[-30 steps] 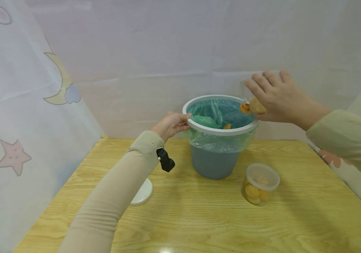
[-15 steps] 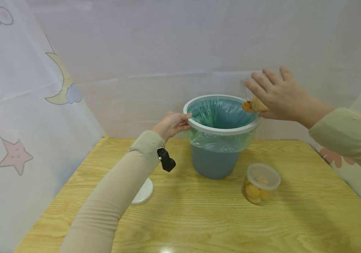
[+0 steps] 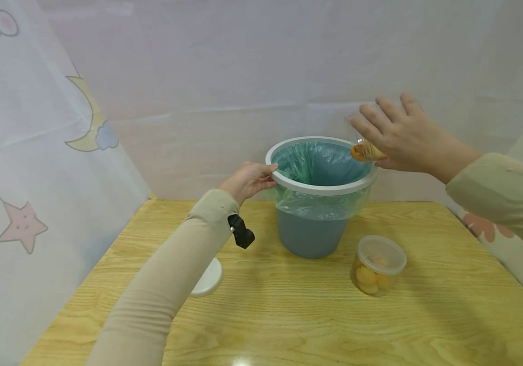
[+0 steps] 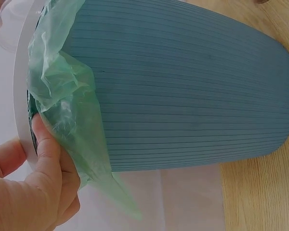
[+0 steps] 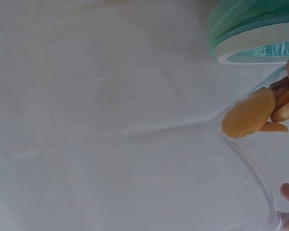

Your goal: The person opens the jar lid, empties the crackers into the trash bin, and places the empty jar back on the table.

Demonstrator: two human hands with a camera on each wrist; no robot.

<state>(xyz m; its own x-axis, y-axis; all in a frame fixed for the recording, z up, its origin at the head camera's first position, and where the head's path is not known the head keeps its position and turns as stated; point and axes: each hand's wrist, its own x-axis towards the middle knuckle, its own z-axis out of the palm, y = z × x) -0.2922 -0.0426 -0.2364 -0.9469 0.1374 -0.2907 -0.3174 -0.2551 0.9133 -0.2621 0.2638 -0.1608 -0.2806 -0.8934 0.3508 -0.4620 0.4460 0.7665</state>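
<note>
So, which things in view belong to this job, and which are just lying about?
In use:
left hand, gripping the bin
right hand, holding the clear container
orange pieces in it
green liner

Apparently lying about:
lidded tub of yellow pieces
white disc, partly hidden

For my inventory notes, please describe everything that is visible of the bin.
The bin stands upright on a wood-grained table. It is blue-grey, ribbed, plastic-looking, and narrows downward. A thin, crinkled green liner covers the inside and hangs over the outside below the white rim. The left hand pinches the rim on the left. The inside bottom is hidden.
</note>
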